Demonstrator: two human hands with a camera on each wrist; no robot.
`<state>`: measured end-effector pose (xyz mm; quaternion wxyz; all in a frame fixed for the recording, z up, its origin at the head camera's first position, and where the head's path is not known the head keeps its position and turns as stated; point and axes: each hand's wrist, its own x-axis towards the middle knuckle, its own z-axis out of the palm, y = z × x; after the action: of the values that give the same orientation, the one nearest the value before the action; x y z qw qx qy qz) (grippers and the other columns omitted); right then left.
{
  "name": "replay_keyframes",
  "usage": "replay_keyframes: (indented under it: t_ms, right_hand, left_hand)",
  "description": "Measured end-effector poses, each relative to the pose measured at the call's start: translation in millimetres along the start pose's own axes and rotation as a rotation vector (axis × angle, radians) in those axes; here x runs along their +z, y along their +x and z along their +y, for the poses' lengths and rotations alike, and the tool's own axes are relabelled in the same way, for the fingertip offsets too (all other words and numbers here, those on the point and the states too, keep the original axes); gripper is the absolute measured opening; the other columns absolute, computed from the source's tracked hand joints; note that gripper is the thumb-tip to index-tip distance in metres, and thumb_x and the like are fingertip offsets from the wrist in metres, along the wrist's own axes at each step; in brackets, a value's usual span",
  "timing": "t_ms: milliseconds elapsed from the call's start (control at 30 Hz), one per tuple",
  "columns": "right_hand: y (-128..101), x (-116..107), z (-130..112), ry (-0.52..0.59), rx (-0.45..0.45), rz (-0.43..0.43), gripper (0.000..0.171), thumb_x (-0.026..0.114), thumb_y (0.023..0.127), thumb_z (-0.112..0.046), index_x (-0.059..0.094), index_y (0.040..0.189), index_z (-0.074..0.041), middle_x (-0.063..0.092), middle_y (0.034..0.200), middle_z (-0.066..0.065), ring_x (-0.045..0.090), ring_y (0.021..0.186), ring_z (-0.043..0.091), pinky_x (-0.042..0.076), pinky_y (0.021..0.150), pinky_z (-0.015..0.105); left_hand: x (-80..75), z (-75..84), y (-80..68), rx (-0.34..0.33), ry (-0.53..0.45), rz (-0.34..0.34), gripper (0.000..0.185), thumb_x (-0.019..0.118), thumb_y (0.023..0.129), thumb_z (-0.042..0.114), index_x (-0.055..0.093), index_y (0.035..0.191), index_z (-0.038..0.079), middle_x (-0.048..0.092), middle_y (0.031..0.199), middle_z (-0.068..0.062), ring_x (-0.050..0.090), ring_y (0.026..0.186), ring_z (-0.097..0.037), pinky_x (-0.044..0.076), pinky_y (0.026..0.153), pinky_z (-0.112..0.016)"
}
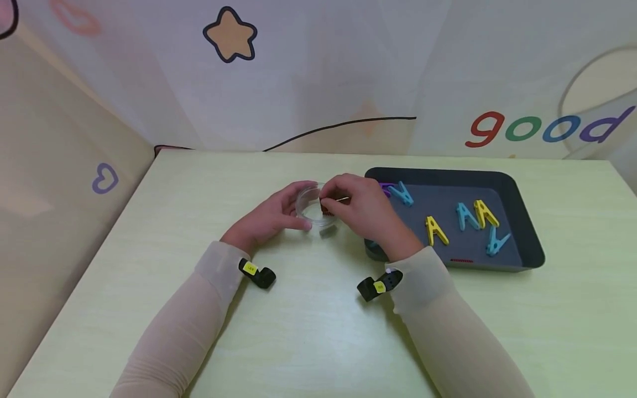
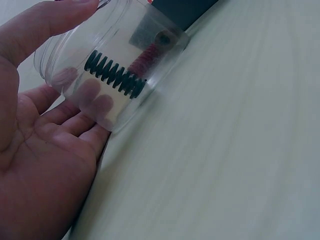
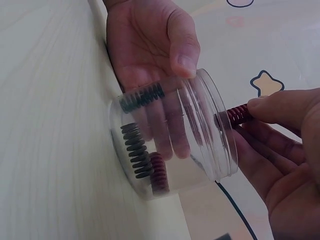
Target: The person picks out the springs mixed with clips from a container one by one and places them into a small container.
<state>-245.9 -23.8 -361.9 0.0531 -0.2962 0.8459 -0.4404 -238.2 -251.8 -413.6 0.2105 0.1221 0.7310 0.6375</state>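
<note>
Clear round plastic jar (image 3: pixel 170 135) lies tilted on the pale green table (image 1: pixel 318 331), left hand (image 1: pixel 266 218) cupping it, fingers curled round. Right hand (image 3: pixel 285 150) pinches a red coil spring (image 3: pixel 235 116) at the mouth. Insertion step; next: push it past the rim, let go.

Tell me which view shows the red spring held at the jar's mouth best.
The right wrist view: the red spring is pinched by the right hand at the clear jar mouth, coils plain. The head view shows only a small red spot between the hands. The left wrist view does not clearly show it.
</note>
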Motion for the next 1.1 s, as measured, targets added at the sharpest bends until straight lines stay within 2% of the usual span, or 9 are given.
replay_keyframes:
  t_ms: [333, 500, 700, 1100]
  right_hand:
    - [0.0, -1.8, -1.5, -0.014, 0.035, -0.027, 0.010, 0.065, 0.092, -0.015, 0.069, 0.101, -0.013, 0.067, 0.104, 0.002, 0.065, 0.099, 0.015, 0.055, 0.091, 0.034]
    - [0.0, -2.5, -2.9, -0.015, 0.042, -0.033, 0.010, 0.065, 0.092, -0.015, 0.069, 0.101, -0.012, 0.067, 0.104, 0.003, 0.066, 0.099, 0.017, 0.055, 0.091, 0.035]
    - [-0.9, -2.3, -2.7, -0.029, 0.055, -0.036, 0.012, 0.065, 0.093, -0.017, 0.069, 0.102, -0.012, 0.067, 0.106, 0.002, 0.066, 0.099, 0.017, 0.055, 0.091, 0.035]
    - [0.3, -0.2, -1.0, -0.029, 0.036, -0.031, 0.013, 0.066, 0.092, -0.018, 0.069, 0.102, -0.012, 0.067, 0.107, 0.003, 0.065, 0.099, 0.017, 0.055, 0.091, 0.036]
  left_hand:
    - [-0.2, 0.3, 0.6, -0.004, -0.006, -0.001, 0.079, 0.073, 0.082, 0.006, 0.033, 0.149, 0.020, 0.041, 0.148, 0.000, 0.035, 0.140, -0.017, 0.025, 0.118, -0.043]
    - [-0.2, 1.7, 0.6, -0.012, 0.003, -0.002, 0.079, 0.074, 0.082, 0.008, 0.033, 0.148, 0.022, 0.041, 0.148, 0.000, 0.036, 0.140, -0.017, 0.026, 0.118, -0.043]
    - [0.3, 1.7, 0.7, -0.020, 0.013, -0.005, 0.078, 0.073, 0.083, 0.009, 0.032, 0.149, 0.021, 0.043, 0.146, 0.000, 0.038, 0.137, -0.018, 0.033, 0.112, -0.038]
    - [-0.2, 0.2, -0.7, -0.013, -0.007, 0.007, 0.079, 0.074, 0.082, 0.008, 0.033, 0.148, 0.019, 0.042, 0.147, -0.001, 0.036, 0.139, -0.018, 0.026, 0.118, -0.043]
